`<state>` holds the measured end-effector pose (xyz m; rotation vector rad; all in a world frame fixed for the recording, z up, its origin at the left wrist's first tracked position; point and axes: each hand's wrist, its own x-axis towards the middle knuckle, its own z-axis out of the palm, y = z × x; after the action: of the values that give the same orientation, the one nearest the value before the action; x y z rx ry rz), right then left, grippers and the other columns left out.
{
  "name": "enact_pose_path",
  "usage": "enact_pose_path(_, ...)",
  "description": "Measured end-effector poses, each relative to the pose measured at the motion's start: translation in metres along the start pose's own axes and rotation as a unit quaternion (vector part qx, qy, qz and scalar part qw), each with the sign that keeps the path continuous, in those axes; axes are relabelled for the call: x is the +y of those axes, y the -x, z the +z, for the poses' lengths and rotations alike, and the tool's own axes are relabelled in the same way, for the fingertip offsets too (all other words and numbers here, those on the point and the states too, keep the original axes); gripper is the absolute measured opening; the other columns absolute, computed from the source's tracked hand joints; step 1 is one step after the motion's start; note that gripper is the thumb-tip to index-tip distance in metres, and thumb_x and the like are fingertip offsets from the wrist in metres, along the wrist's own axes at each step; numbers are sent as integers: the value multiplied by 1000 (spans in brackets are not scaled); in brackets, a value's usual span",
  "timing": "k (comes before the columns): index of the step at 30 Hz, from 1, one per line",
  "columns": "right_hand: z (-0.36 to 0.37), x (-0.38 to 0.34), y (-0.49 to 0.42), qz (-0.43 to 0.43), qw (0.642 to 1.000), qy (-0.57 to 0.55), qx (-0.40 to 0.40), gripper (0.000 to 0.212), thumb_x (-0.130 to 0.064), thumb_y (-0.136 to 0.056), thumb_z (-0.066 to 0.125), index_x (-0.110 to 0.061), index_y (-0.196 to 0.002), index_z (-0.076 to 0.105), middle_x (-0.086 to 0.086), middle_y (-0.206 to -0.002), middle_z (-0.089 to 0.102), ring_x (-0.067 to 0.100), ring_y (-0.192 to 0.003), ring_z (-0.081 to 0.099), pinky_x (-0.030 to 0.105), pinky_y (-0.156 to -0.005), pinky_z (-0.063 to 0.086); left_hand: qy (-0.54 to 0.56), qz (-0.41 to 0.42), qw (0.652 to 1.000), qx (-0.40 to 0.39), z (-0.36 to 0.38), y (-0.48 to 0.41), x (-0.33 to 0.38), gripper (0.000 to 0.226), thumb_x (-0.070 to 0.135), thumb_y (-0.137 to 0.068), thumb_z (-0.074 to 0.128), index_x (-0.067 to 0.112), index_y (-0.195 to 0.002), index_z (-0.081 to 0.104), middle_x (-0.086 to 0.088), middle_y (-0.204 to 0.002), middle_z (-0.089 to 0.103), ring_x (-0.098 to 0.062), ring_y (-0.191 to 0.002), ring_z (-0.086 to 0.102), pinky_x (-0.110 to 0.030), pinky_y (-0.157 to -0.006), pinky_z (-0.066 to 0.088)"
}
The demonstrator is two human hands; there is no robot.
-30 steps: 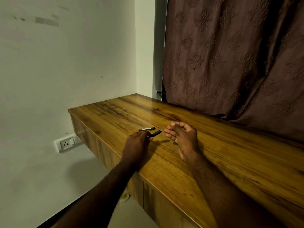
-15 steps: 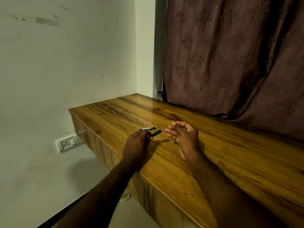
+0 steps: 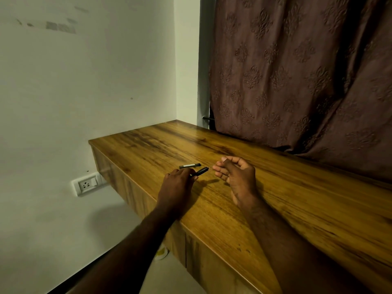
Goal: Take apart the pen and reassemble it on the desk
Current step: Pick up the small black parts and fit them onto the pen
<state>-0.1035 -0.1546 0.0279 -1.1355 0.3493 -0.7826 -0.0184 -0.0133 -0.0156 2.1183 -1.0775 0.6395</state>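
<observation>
On the wooden desk (image 3: 297, 209) my left hand (image 3: 178, 183) grips a black pen part (image 3: 201, 171), whose free end sticks out to the right just above the desktop. A second, thin dark piece with a pale band (image 3: 190, 165) lies flat on the desk just beyond my left fingers. My right hand (image 3: 237, 175) rests on its edge on the desk a little to the right, palm turned left, fingers loosely curled and apart, holding nothing. A gap of a few centimetres separates the pen part's tip from my right fingertips.
A brown patterned curtain (image 3: 297, 71) hangs along the desk's far edge. The white wall (image 3: 84, 81) stands to the left, with a socket (image 3: 87, 184) low beside the desk's left end. A small pale object (image 3: 162, 253) lies on the floor under the desk.
</observation>
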Motion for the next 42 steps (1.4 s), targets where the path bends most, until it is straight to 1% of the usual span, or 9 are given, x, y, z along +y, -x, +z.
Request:
enact_pose_path(6,0,0,1,0,1000,7,-4,8,-7,-88,63,-6,-95,63,18,-90,72,28,-79,74,29,-63,58,-2,-10,1000,-3,1,0,-2,13,27,-93,52,21,-102,59,-2,-96,67,-20,-86,59,-41,-77,46)
enact_pose_path(11,-2,0,0,0,1000,7,0,11,-7,-88,63,-3,-98,62,19,-90,71,28,-79,74,29,-63,59,3,-9,1000,-2,1,0,-1,13,26,-93,53,21,-102,59,-2,-97,67,-19,-87,59,-38,-78,46)
enact_pose_path(15,-2,0,1,1,1000,15,-2,14,-7,-88,63,-1,-100,63,20,-91,72,29,-81,74,31,-66,59,2,-7,1000,-2,0,1,-1,11,26,-93,53,21,-102,58,-2,-96,67,-18,-86,58,-35,-76,43)
enact_pose_path(21,-1,1,1,4,1000,17,-10,9,-7,-87,64,-5,-97,63,19,-92,72,28,-81,73,29,-63,58,2,-7,1000,-8,1,1,-3,13,28,-93,52,23,-103,57,-1,-97,66,-17,-86,58,-39,-78,47)
enact_pose_path(25,0,0,3,7,1000,16,-14,9,-6,-87,63,-5,-96,63,18,-91,72,27,-80,73,28,-62,59,-4,-6,1000,-11,3,0,-5,12,29,-93,51,24,-102,56,0,-97,66,-16,-85,57,-36,-76,45)
enact_pose_path(28,-1,1,4,7,1000,13,-22,7,-5,-86,64,-7,-93,63,18,-90,72,27,-79,73,28,-62,58,-6,-10,1000,-14,3,0,-4,13,30,-93,51,24,-104,57,0,-100,66,-16,-88,58,-37,-79,46)
enact_pose_path(35,2,5,7,11,998,44,-42,16,-1,-84,66,1,-100,63,21,-92,72,21,-74,73,24,-59,58,-7,-3,1000,-17,2,0,-3,13,29,-93,50,23,-103,56,-1,-98,66,-18,-87,58,-39,-78,46)
enact_pose_path(38,3,5,7,5,997,61,-46,15,0,-84,65,0,-99,63,19,-91,72,19,-71,72,23,-57,57,-7,-1,1000,-13,1,0,-2,13,28,-93,51,22,-103,57,-1,-97,66,-17,-86,57,-36,-77,45)
enact_pose_path(42,5,7,7,1,996,81,-48,19,0,-83,67,-1,-101,62,18,-90,72,18,-71,72,21,-53,54,-5,-3,1000,-17,1,1,-1,14,28,-93,50,22,-104,57,-2,-98,66,-18,-88,57,-36,-78,43)
